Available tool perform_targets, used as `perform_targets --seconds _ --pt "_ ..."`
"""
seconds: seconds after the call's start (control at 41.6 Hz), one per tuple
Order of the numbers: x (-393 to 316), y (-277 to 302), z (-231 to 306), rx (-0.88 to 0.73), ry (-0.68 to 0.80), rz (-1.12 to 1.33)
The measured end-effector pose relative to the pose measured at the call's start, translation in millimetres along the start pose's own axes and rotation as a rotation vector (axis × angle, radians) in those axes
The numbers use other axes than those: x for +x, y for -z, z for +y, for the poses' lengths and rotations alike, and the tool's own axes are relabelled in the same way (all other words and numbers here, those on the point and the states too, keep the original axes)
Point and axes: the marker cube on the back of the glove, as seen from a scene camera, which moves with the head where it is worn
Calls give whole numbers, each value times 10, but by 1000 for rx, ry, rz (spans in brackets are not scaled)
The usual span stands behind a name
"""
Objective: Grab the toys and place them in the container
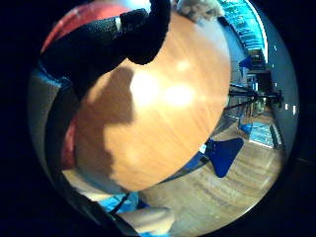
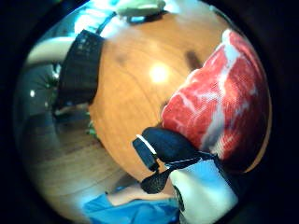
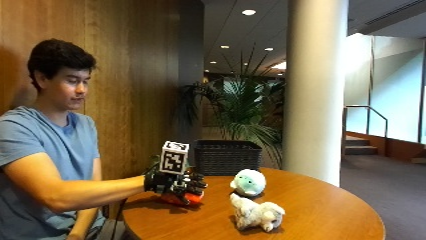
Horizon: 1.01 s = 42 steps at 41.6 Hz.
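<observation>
In the outside view my gloved right hand is low over the round wooden table, near its left edge. Its fingers curl round a red toy that shows just beneath them. The thumb side palm view has this red toy, marbled with white, close against the palm beside a gloved finger. A round green and white plush and a fluffy white dog toy lie mid-table, to the right of the hand. The black woven container stands at the table's far edge, beyond the toys.
A thick white pillar and a potted palm stand behind the table. Blue chairs are on the wooden floor beside it. The person's bare arm and blue shirt are at the table's left.
</observation>
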Motion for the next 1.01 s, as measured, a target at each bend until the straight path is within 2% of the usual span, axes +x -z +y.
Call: perform_targets --seconds 0.241,0.433,0.505,0.674,0.77,0.866,0.963,1.011 --pt "-8 -146 -64 -2 37 -23" --pt "-66 -65 -84 27 -31 -55" --pt "-104 -50 -85 44 -6 -93" --pt "-238 -81 -102 204 77 -44" --pt "-284 -23 -138 167 104 -11" --pt "-260 147 -158 89 142 19" --pt "-153 583 -180 136 168 206" --pt "-247 865 -185 160 211 171"
